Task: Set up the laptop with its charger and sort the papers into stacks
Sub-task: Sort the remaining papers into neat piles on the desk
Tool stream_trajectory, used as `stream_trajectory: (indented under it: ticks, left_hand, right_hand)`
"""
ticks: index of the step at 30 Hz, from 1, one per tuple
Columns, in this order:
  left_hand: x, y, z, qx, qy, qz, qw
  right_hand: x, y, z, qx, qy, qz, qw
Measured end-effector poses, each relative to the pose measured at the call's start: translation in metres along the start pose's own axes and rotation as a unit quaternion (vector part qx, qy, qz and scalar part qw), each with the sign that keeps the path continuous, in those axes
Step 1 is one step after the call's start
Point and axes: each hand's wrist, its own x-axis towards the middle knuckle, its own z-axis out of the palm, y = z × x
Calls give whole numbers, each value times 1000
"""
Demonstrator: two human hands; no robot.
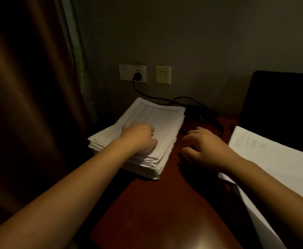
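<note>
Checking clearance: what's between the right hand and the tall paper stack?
Head view: only a bare strip of red-brown desk separates the right hand from the paper stack, which the left hand rests on.

Brown curtain (30,105), left of the left hand (139,137); white double socket (127,72) and cream wall plate (163,74) beyond it; red-brown desk (156,203) beneath.

The desk (147,203) is dark red wood with a glossy polish. The paper stack (147,121) looks matt white, its edges ragged. The curtain (24,87) is brown cloth.
</note>
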Motion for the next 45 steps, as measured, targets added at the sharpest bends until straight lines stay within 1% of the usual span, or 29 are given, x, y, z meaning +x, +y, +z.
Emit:
stream_trajectory:
  ticks: [2,4,6,8,10,12,13,15,17,19,21,23,24,26,29,31,34,35,36,37,39,41,42,43,45]
  left_hand:
    - [-10,34,1,-50,43,104,992]
    - [-22,72,4,-105,49,190,975]
    - [-30,108,14,-139,37,220,965]
    - [-31,137,30,-191,8,222,956]
    - [-29,158,43,-268,-30,200,942]
    - [-24,174,47,-355,-43,151,921]
    - [-22,181,48,-401,-44,122,907]
    - [-17,192,49,-493,-64,62,866]
    - [-16,198,50,-562,-72,8,824]
    - [-18,203,54,-606,-59,-34,792]
    - [-22,204,57,-634,-65,-61,769]
    - [-23,201,60,-662,-76,-61,744]
    - [-24,200,61,-667,-75,-52,739]
    - [-27,200,61,-664,-72,-43,743]
    - [-29,201,62,-680,-103,-23,725]
    - [-28,201,64,-693,-107,0,713]
    - [-30,199,61,-686,-61,46,723]
    - [-31,198,59,-686,-51,66,723]
    - [-31,195,57,-686,-48,87,721]
    - [-32,194,55,-682,-51,113,721]
    - [-35,192,52,-665,-62,158,728]
    - [-34,192,52,-646,-70,181,738]
    - [-34,191,52,-639,-71,185,743]
    - [-35,191,51,-634,-69,186,747]
    - [-33,189,52,-632,-55,174,753]
  right_hand:
    - [-27,22,-14,-15,36,30,999]
    - [-60,47,-27,-28,58,74,995]
    - [-95,77,-38,-32,52,130,990]
    - [-127,108,-49,-16,36,191,981]
    - [-154,136,-58,7,21,239,971]
    - [-177,152,-65,9,-17,277,961]
    - [-185,159,-67,0,-37,289,957]
    - [-197,167,-65,-27,-58,296,953]
    - [-204,168,-55,-51,-42,296,953]
    - [-206,166,-37,-77,1,288,955]
    - [-206,164,-19,-59,46,268,961]
    - [-206,165,-11,-12,72,253,965]
    - [-206,166,-10,9,76,245,967]
    - [-205,166,-13,46,76,219,972]
    - [-206,163,-15,90,77,191,974]
    - [-208,166,-17,111,122,194,967]
    - [-215,176,-24,162,222,236,932]
    - [-217,178,-28,173,243,245,923]
    - [-217,180,-32,160,256,240,923]
    - [-215,181,-36,127,256,226,931]
    - [-206,182,-49,59,227,189,954]
    - [-194,184,-67,23,166,167,971]
    - [-188,183,-77,39,131,168,976]
    - [-185,183,-85,79,96,171,977]
    - [-183,184,-93,151,43,174,972]
